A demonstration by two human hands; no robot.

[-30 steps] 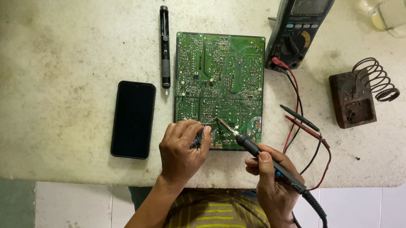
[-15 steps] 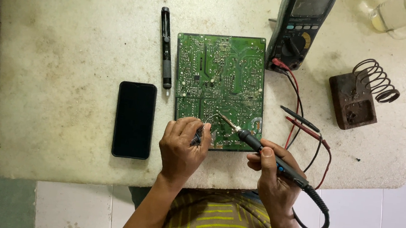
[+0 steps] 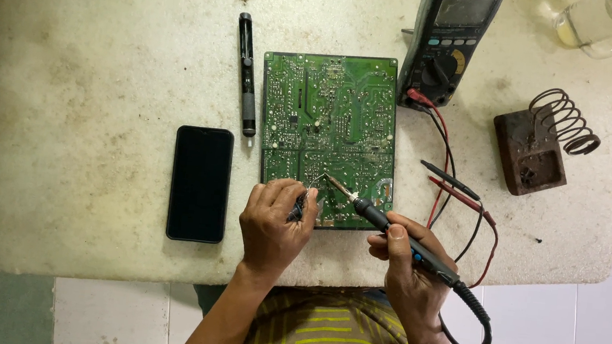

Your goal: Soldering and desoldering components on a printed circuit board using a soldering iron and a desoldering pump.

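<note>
Touching soldering iron (image 3: 397, 233) tip to green circuit board (image 3: 328, 133); right hand (image 3: 405, 267) gripping.

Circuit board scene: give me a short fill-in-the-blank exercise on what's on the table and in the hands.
1. The right hand holds a soldering ____ whose tip touches the green circuit board.
2. The left hand rests on the board's ____ edge.
3. The black phone lies to the ____ of the board.
4. The multimeter has one black and one ____ probe lead.

Missing words: iron; near; left; red
</note>
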